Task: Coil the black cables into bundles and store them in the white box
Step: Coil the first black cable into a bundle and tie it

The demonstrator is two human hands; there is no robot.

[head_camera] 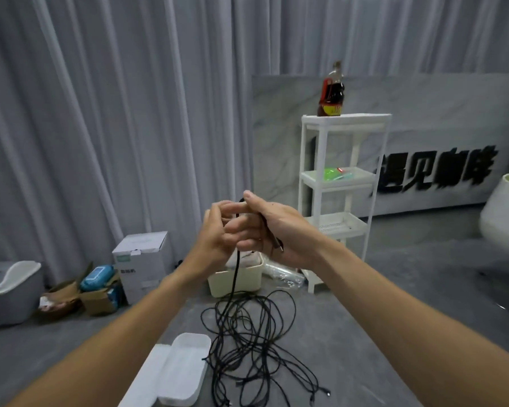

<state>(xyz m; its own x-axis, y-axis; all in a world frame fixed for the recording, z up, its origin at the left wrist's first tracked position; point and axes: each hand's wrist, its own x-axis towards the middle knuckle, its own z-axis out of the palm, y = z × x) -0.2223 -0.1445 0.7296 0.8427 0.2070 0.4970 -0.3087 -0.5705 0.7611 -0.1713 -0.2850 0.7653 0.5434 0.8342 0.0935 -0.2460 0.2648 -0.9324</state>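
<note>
1. Left of the tangle, the white box [179, 368] sits open on the worktop [350, 333], nothing in it yet.
2. Our left hand [218, 230], above the tangle, pinches the black cable [235, 277] with curled fingers.
3. The tangle [253, 333] lies loose, one strand rising to our hands.
4. Our right hand [276, 230], also above the tangle, grips the cable's plug end.
5. We judge that pulling fast could knot the crossed loops, or drag them off the near edge.
</note>
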